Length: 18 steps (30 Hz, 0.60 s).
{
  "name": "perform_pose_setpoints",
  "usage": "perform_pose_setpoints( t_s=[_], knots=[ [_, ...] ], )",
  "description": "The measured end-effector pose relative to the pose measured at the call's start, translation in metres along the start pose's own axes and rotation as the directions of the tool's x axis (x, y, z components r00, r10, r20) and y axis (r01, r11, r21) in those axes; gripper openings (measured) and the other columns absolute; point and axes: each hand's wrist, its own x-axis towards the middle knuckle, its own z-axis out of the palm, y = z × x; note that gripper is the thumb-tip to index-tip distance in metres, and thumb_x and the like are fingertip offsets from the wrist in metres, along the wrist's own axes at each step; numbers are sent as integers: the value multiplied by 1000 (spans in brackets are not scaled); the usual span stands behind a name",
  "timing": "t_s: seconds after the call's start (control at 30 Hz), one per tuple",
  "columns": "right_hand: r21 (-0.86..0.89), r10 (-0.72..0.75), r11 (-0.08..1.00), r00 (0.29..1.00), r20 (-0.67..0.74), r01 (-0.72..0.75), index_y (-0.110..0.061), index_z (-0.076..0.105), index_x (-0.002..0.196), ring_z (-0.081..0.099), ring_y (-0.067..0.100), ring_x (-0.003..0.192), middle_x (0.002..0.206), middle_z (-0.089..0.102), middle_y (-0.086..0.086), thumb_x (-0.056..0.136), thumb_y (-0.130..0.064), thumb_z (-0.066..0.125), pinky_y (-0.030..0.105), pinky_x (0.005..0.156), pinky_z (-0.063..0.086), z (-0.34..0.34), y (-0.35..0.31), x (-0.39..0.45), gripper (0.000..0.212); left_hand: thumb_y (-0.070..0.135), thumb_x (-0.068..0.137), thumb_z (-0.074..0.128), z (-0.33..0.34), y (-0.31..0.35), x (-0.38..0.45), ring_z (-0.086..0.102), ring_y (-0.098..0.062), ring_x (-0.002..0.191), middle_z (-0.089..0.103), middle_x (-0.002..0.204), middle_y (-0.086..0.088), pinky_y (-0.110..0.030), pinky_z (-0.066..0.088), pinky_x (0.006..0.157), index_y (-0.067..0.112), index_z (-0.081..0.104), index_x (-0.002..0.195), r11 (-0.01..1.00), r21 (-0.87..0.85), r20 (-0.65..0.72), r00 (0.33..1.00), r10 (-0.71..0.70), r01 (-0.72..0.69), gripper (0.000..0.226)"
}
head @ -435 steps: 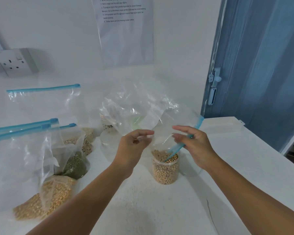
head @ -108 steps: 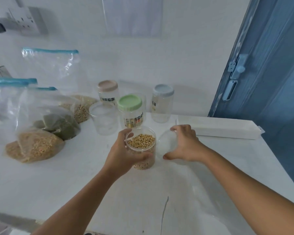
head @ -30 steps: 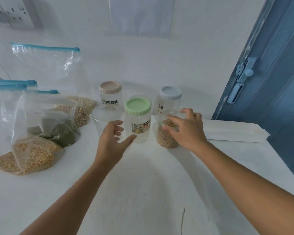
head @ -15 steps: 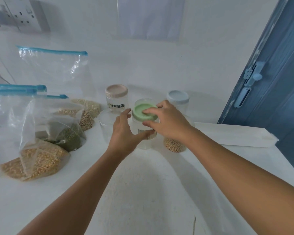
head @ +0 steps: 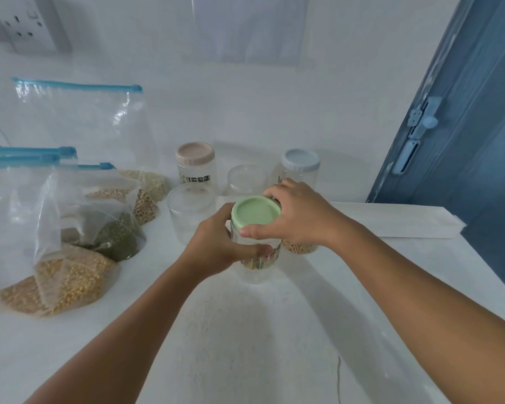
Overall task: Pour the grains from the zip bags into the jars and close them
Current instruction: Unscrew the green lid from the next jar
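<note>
An empty clear jar (head: 255, 271) with a green lid (head: 256, 212) stands on the white table, near the middle. My left hand (head: 219, 246) is wrapped around the jar's body. My right hand (head: 298, 218) grips the green lid from the right side. Behind my right hand stands a jar of soybeans (head: 299, 247), mostly hidden. At the left lie zip bags: one with yellow grains (head: 62, 279), one with green beans (head: 117, 237), and others with pale grains (head: 145, 196).
At the back stand a pink-lidded jar (head: 196, 166), a blue-lidded jar (head: 300, 167), a lidless clear jar (head: 191, 217) and another clear container (head: 245, 179). A white flat box (head: 405, 221) lies at the right by the blue door (head: 473, 112).
The green-lidded jar has been drawn toward me, off the back row. My left hand now holds its body and my right hand still grips the lid.
</note>
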Motion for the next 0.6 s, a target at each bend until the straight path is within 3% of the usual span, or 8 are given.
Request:
perform_pose_setpoints(
  t_s=[0.1,0.2,0.37,0.47,0.53,0.6],
  knots=[
    [-32,-38,999,999,27,39,-34,56,133,45,11,111,112,47,-17,62,-92,64,42,101,44,-3,3,-5,91,38,55,104,-6,4,1,69,-1,105,74,115,17,-24,55,88,37,64,127,1000,2,88,996,-3,3,82],
    [5,-67,998,991,120,67,-39,45,149,39,13,126,128,45,-14,73,-78,72,41,108,36,-9,8,-13,90,30,57,104,-8,7,2,69,-13,116,74,121,8,-45,54,104,31,64,130,1000,-21,185,983,-10,14,83],
    [28,-72,997,980,184,68,-30,11,166,18,25,152,166,25,-5,90,-71,58,44,120,25,-8,7,-33,99,22,61,101,1,15,-5,69,-6,111,74,116,12,-42,56,102,32,63,128,999,-11,145,989,-29,31,77],
    [64,-12,998,999,30,10,-25,34,157,31,26,145,154,41,-1,81,-87,55,44,114,34,1,-2,-41,100,27,60,102,5,18,-11,68,-1,112,73,117,17,-34,55,100,34,63,128,1000,5,119,992,-30,29,79],
    [25,35,999,997,-63,-34,-25,46,149,34,23,139,142,42,0,79,-87,56,42,111,36,6,-7,-44,94,31,59,103,5,20,-15,66,3,113,72,119,20,-31,53,102,35,65,128,999,32,111,993,-31,27,78],
    [63,35,997,999,-24,-33,-25,47,149,32,21,139,138,37,-1,83,-79,61,39,112,36,6,-8,-45,87,33,58,103,2,21,-17,65,3,114,72,119,21,-33,51,105,35,65,128,998,50,132,991,-31,25,79]
  ],
)
